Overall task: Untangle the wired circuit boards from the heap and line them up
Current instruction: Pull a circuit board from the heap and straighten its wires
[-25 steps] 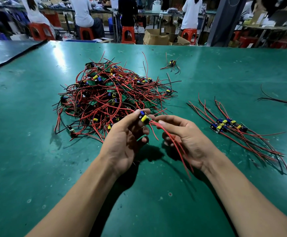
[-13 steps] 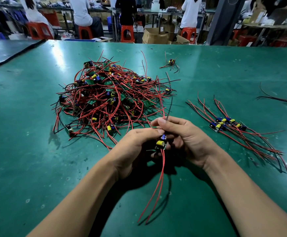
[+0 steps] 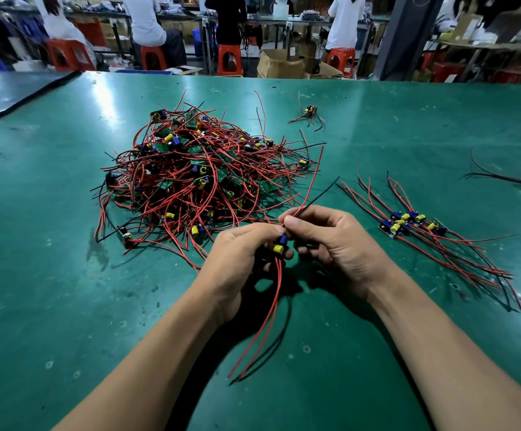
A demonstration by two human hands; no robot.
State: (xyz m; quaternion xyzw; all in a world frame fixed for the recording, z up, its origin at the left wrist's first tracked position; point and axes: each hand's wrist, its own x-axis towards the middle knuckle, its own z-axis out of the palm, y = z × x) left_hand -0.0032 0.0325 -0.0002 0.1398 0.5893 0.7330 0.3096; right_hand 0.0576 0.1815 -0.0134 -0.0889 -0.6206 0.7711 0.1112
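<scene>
Left hand [image 3: 237, 259] grip clenched on one circuit board [image 3: 280, 244], right hand [image 3: 336, 244] grip pinching its upper wires [image 3: 310, 185], heap [image 3: 197, 178] just beyond the left grip, lined-up row [image 3: 408, 223] right of the right grip, green desk [image 3: 50, 275]

Green bench mat, plastic-coated wires

The table [image 3: 66, 275] is looking smooth and semi-glossy, catching glare but showing scuffs and specks. Heap [image 3: 190, 175] wires are wearing shiny red plastic insulation; cardboard boxes [image 3: 279, 65] behind are looking matt.

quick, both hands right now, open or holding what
Left hand: closed on the circuit board, red wires hanging below.
Right hand: fingers pinched on that board's upper wires.
</scene>
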